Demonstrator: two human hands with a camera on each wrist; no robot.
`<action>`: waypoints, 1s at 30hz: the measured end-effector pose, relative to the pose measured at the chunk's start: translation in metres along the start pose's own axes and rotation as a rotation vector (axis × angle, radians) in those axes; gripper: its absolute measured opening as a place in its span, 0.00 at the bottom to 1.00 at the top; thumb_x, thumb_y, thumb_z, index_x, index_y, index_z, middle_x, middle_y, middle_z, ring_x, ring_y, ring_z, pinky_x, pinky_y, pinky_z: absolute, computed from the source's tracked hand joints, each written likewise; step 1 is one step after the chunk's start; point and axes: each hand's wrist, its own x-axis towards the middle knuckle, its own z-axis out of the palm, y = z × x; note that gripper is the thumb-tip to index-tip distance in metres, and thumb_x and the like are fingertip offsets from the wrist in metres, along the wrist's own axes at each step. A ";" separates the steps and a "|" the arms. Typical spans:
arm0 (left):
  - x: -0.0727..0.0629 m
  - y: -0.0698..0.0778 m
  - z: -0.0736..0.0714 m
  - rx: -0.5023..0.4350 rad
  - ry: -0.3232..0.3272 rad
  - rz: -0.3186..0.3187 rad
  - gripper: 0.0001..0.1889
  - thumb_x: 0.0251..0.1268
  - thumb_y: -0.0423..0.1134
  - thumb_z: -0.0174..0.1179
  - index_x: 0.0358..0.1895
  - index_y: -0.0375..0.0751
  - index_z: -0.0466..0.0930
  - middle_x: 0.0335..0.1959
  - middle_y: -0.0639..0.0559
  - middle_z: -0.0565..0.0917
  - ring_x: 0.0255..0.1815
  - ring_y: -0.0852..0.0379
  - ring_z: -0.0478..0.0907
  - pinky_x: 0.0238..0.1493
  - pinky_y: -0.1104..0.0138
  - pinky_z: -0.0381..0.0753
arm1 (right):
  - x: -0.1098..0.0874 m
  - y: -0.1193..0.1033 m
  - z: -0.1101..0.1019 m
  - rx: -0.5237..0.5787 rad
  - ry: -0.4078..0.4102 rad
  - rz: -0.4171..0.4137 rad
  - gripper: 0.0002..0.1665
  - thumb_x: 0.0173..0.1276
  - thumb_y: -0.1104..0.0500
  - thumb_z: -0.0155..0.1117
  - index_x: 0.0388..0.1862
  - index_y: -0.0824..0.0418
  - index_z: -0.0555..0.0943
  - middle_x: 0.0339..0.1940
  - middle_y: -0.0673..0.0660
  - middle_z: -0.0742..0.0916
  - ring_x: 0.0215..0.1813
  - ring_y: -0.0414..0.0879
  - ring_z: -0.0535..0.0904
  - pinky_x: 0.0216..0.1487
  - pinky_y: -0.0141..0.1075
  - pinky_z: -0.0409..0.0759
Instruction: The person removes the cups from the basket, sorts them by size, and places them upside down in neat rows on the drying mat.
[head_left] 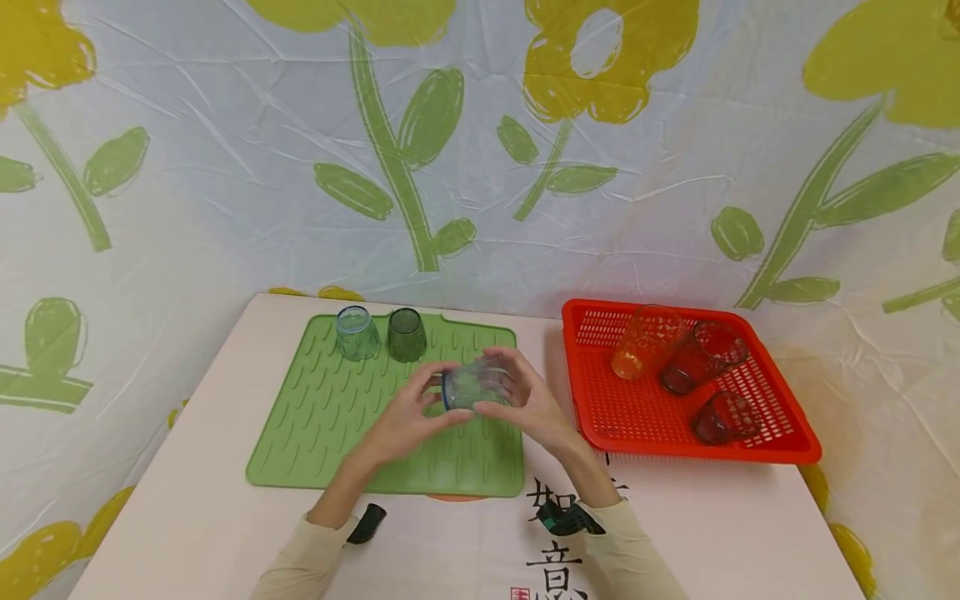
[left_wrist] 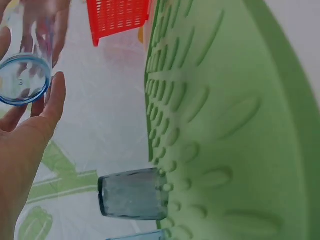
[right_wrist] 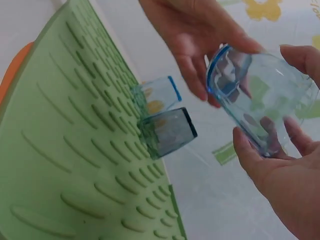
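Watching this over the camera feeds from my end. I can see a clear glass tumbler with a blue-edged end (head_left: 476, 390) up in the air over a green ridged drying mat (head_left: 330, 446), tipped on its side. The left hand (head_left: 405, 417) pinches it near the blue end, thumb on the near side, fingers behind. The right hand (head_left: 536, 408) has its thumb and curled fingers round the other end, so I've got both hands on the one glass.

Toward the back of the mat I see a pale blue glass tumbler (head_left: 357, 335) and a smoky dark grey glass tumbler (head_left: 407, 337) side by side. Over on the right there's a red plastic mesh basket (head_left: 697, 451) with three glasses in it. It all sits on a pale table (head_left: 697, 533) with black brushed characters (head_left: 555, 575) near the front.
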 end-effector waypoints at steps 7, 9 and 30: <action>0.001 0.007 -0.010 0.034 -0.025 -0.002 0.37 0.64 0.38 0.74 0.74 0.37 0.67 0.65 0.45 0.75 0.65 0.48 0.73 0.67 0.55 0.76 | 0.000 -0.001 -0.006 -0.121 -0.061 0.028 0.40 0.65 0.66 0.74 0.74 0.64 0.67 0.68 0.62 0.76 0.63 0.58 0.77 0.69 0.41 0.74; 0.001 0.009 -0.012 0.042 -0.031 0.006 0.37 0.64 0.38 0.74 0.74 0.37 0.67 0.64 0.45 0.76 0.64 0.48 0.74 0.67 0.52 0.76 | 0.000 -0.002 -0.007 -0.149 -0.085 0.032 0.40 0.65 0.66 0.74 0.74 0.63 0.68 0.68 0.60 0.76 0.63 0.56 0.77 0.69 0.41 0.74; 0.016 0.023 -0.003 0.263 -0.048 0.177 0.32 0.59 0.41 0.77 0.68 0.49 0.76 0.57 0.51 0.79 0.58 0.54 0.76 0.60 0.58 0.79 | 0.002 0.010 0.009 -0.369 -0.123 0.044 0.51 0.63 0.58 0.78 0.80 0.49 0.62 0.70 0.49 0.78 0.68 0.46 0.76 0.70 0.46 0.73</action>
